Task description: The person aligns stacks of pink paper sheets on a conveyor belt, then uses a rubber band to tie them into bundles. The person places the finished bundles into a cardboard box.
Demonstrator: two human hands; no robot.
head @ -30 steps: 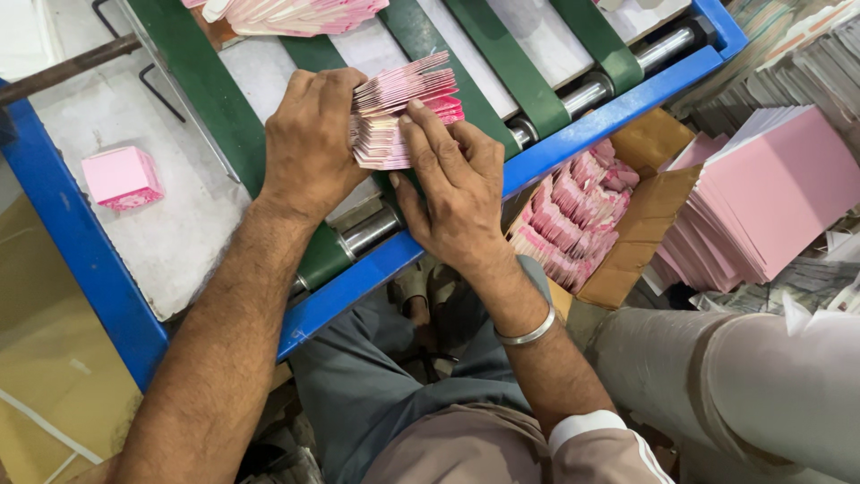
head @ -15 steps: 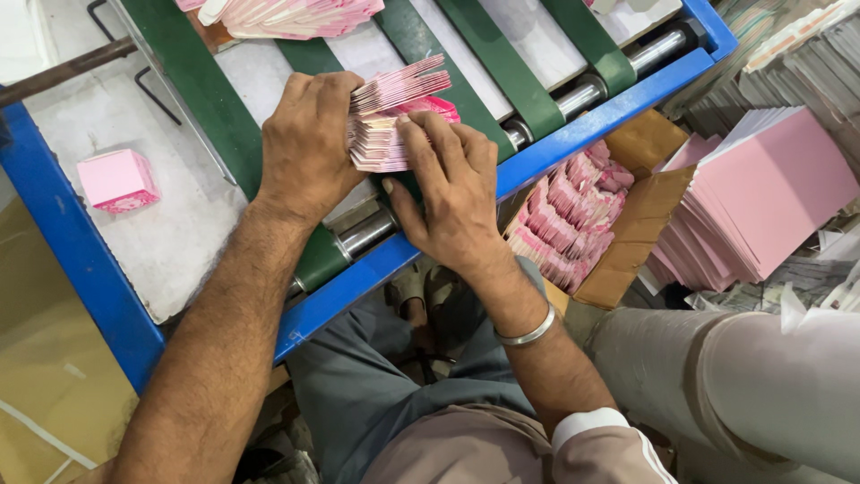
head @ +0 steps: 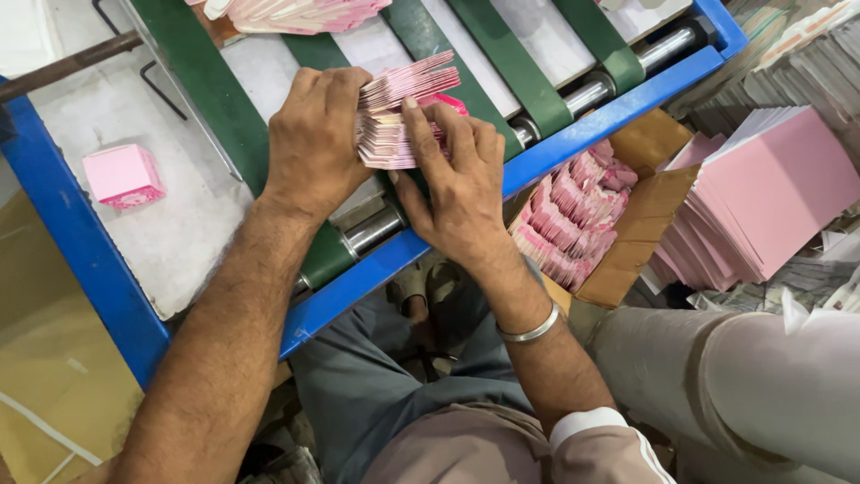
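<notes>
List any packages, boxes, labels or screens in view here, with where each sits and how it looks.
Cardboard box: right of the blue frame, brown, open, packed with pink folded cartons.
Small pink carton: on the grey surface, left of the left hand, boxy.
Pink flat stack: far right, fanned sheets.
No screens or signs seen.

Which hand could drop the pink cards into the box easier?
Probably the right hand: it presses the cards on the side nearest the box. The left hand grips them farther away.

Pink-and-white card stack (head: 394,116), green belts (head: 515,76), blue frame (head: 609,116), brown carton (head: 640,224)
</notes>
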